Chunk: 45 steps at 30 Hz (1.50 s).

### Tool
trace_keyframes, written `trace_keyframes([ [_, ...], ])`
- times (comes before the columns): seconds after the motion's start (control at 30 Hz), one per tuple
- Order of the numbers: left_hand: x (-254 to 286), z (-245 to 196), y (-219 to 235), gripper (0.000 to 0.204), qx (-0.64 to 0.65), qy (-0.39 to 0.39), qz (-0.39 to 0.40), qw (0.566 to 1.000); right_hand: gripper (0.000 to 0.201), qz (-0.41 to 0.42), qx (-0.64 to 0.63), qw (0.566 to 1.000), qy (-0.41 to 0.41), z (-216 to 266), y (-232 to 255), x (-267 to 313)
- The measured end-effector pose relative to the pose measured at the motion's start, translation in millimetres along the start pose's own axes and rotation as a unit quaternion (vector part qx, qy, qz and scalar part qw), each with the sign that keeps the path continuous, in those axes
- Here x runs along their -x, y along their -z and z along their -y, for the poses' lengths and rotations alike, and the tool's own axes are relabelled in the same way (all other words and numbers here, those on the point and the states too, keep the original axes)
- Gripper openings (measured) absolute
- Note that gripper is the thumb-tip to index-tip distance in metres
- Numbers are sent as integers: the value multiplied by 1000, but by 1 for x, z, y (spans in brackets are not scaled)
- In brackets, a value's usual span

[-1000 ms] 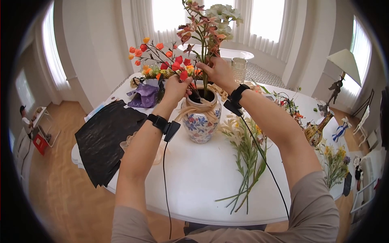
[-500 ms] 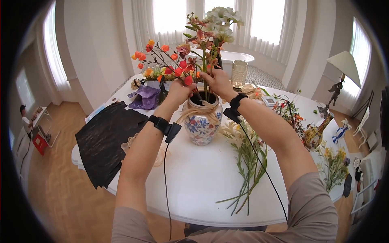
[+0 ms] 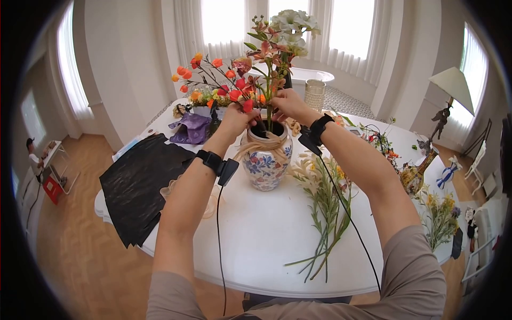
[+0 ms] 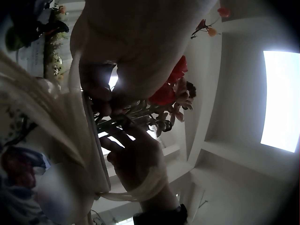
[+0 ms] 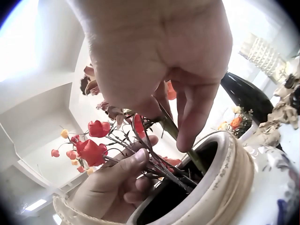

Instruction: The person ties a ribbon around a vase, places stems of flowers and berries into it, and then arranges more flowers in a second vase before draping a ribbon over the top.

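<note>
In the head view a blue-and-red floral vase point(image 3: 265, 172) with a raffia bow round its neck stands on the white table. My left hand point(image 3: 233, 120) grips the thin dark stems of a branch of red and orange blossoms point(image 3: 234, 95) at the vase's left rim; the right wrist view shows its thumb point(image 5: 137, 158) across them. My right hand point(image 3: 293, 104) pinches the thick green stem point(image 5: 197, 161) of a spray of dusty-pink flowers point(image 3: 266, 52), just above the opening. Both stems reach down into the dark mouth of the vase, where their ends are hidden.
Leafy cut stems point(image 3: 325, 213) lie right of the vase. Black sheet material point(image 3: 141, 186) and a purple wrap point(image 3: 190, 128) lie left. Behind are a ribbed glass point(image 3: 314, 96), white flowers point(image 3: 293, 29) and a black bottle point(image 5: 246, 96). A yellow patterned bottle point(image 3: 413, 178) stands right.
The dusty-pink spray has come down lower in the vase. My right hand has shifted slightly down and right along its stem. My left hand stays at the rim with the red branch.
</note>
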<state>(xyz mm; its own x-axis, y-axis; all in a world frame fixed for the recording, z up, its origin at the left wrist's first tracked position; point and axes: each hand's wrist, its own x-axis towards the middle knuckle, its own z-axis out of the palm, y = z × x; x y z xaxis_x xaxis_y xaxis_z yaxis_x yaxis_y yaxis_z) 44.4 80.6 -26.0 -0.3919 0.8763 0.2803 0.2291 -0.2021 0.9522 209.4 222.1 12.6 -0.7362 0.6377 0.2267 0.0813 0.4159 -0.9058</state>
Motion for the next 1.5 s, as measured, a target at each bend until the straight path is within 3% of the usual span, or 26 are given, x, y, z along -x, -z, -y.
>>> trace_keyframes([
  [0.33, -5, 3, 1, 24, -36, 4, 12, 999, 31, 72, -22, 996, -49, 7, 4, 10],
  [0.5, 1, 0, -4, 13, -21, -28, -3, 999, 27, 85, 14, 996, -35, -13, 10, -3],
  [0.73, 5, -4, -4, 16, -9, -7, -4, 1000, 21, 67, 85, 994, -30, -15, 11, 1],
  [0.83, 8, -4, -1, 18, -23, -29, 14, 999, 22, 72, 31, 997, -22, -15, 10, 7],
  [0.97, 14, -3, 5, 28, -37, -39, 9, 999, 22, 115, 51, 991, -37, -8, 21, 17],
  [1.03, 19, -4, 10, 33, -56, -25, -1, 998, 28, 151, -28, 985, -74, -6, 28, 17],
  [1.2, 41, -8, 19, 71, -44, -21, -42, 998, 32, 130, -55, 983, -116, -3, 36, 27],
  [1.3, 51, -7, 33, 75, -11, -10, 7, 1000, 32, 141, -62, 982, -108, -10, 43, 29],
  [1.4, 73, -8, 54, 64, 29, 13, 19, 999, 34, 127, -51, 982, -126, -11, 56, 41],
  [1.5, 135, -34, 56, 46, -54, -31, -106, 992, 29, 51, -33, 991, -118, -3, 86, 101],
])
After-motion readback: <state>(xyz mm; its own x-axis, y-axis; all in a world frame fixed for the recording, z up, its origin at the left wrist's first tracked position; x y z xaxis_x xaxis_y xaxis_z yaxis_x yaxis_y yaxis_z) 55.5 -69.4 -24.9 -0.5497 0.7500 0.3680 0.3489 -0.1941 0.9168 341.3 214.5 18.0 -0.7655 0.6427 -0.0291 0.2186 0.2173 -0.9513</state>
